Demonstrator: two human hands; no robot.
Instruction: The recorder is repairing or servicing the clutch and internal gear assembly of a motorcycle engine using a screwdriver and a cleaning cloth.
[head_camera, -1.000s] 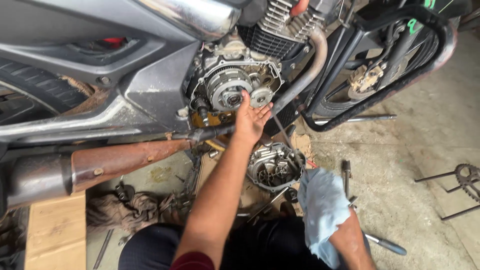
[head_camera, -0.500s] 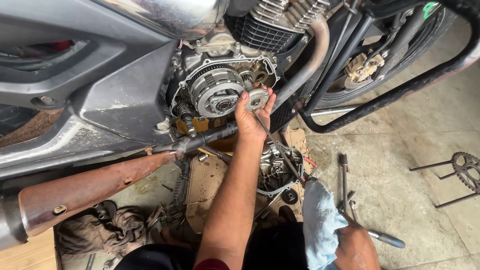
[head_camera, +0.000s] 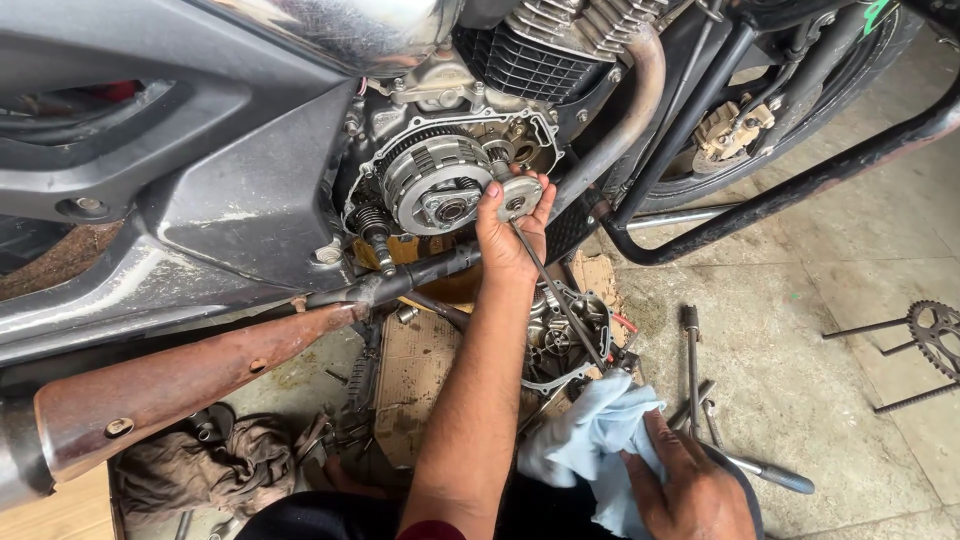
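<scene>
Two hands are at work, both below the open engine side of the motorcycle. Nearest the camera, the right hand (head_camera: 690, 490) lies on a pale blue rag (head_camera: 600, 440), fingers bent and pressed into the cloth, low and to the right of the engine. Just past the rag, a removed engine cover (head_camera: 560, 335) lies on the floor on a piece of cardboard (head_camera: 420, 370), directly beneath the engine, with loose long tools (head_camera: 690, 360) on the concrete to its right. A brown cloth (head_camera: 210, 465) sits far to the left of the cover, under the rusty exhaust pipe (head_camera: 190, 375).

Further up, the left hand (head_camera: 510, 235) reaches into the engine. Its fingers (head_camera: 495, 195) curl around a small round gear (head_camera: 520, 195), thumb on one side and the others wrapped over the far edge, pinching it. That gear sits just right of the large clutch disc (head_camera: 435, 185), close beside it; whether they touch is unclear. A thin rod (head_camera: 560, 300) runs from the hand down toward the cover.

Judging by the grip, the small gear is being handled on its shaft, turned, seated or drawn off; which one cannot be told. A next move would call for a steady, straight pull or push along the shaft, keeping clear of the clutch disc.
</scene>
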